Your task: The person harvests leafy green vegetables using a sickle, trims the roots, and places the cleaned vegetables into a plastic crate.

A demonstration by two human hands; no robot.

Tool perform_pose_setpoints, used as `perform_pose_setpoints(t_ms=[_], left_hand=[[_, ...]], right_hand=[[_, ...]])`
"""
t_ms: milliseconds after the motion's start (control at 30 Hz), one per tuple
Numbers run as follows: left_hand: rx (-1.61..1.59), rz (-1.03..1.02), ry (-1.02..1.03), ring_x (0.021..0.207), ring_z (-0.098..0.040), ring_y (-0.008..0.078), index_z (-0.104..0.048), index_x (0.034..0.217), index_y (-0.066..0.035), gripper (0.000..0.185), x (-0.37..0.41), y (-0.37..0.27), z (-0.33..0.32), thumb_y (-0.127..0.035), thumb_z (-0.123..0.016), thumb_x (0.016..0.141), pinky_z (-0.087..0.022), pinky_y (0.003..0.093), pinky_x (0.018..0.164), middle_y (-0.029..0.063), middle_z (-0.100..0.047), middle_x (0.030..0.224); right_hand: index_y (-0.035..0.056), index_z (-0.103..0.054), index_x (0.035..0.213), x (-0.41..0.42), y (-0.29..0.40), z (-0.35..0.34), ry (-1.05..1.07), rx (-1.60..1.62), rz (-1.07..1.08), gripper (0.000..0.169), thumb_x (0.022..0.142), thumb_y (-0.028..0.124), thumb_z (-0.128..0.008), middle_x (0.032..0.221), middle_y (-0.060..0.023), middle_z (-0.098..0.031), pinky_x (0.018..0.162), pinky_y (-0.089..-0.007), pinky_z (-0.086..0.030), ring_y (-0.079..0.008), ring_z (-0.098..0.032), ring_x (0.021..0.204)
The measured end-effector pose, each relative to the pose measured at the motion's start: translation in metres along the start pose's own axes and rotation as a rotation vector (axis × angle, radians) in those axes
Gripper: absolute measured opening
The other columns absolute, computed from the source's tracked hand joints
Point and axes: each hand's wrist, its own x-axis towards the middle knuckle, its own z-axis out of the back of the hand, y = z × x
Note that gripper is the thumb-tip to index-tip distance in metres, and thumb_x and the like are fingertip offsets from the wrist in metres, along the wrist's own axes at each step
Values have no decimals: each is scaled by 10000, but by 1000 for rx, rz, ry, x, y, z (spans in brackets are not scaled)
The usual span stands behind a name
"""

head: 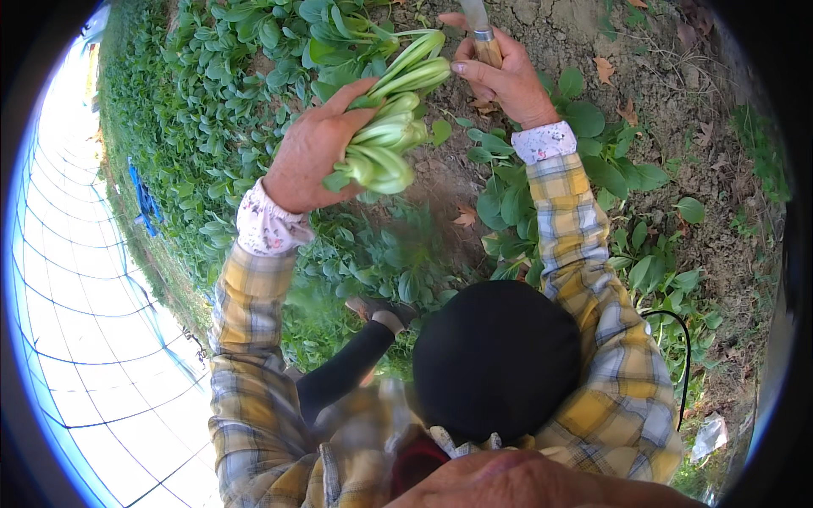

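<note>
My left hand (317, 149) is closed around a bunch of bok choy (390, 130), its pale green stalk bases pointing right. Several heads lie stacked in that grip, and their leaves are partly hidden behind the hand. My right hand (514, 82) holds a knife by its wooden handle (488, 49). The metal blade (474, 14) points up and runs out of the top of the picture. My right thumb and fingertip are close to the base of the uppermost head; I cannot tell whether they touch it.
Dense leafy greens (209, 127) grow to the left, and more bok choy plants (508, 197) stand under my right forearm. Cracked soil (660, 82) with dry leaves lies at the right. A rounded black shape (498, 362), perhaps my knee, is close below. Netting (95, 286) borders the left.
</note>
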Motion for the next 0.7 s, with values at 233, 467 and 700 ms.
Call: perform_pose_setpoints(t_ms=[233,467,700], left_hand=[[-272,-19,82,1051,-581,419,-548,1215,29,745,-53,-17,-18,-285,-694,555,-460,412,940,264,-435,1345],[-420,80,80,1154,-531,358,-557,1183,9,640,-64,-12,-25,-149,-695,578,-432,424,984,208,-544,1237],[-448,132,-20,1124,-540,216,-445,1287,32,655,-90,23,-79,-21,-675,676,-434,331,964,127,-559,1238]], right_hand=[[71,-612,1166,-11,14,-5,445,-270,-185,395,775,127,-609,693,43,-552,441,-203,-339,-35,-432,477],[63,-629,1092,-23,-28,12,-133,-630,-65,344,784,197,-705,761,32,-602,501,-243,-399,-56,-511,585],[94,-496,1307,-33,-17,-38,198,-45,-195,535,818,188,-692,917,42,-578,460,-169,-355,9,-454,595]])
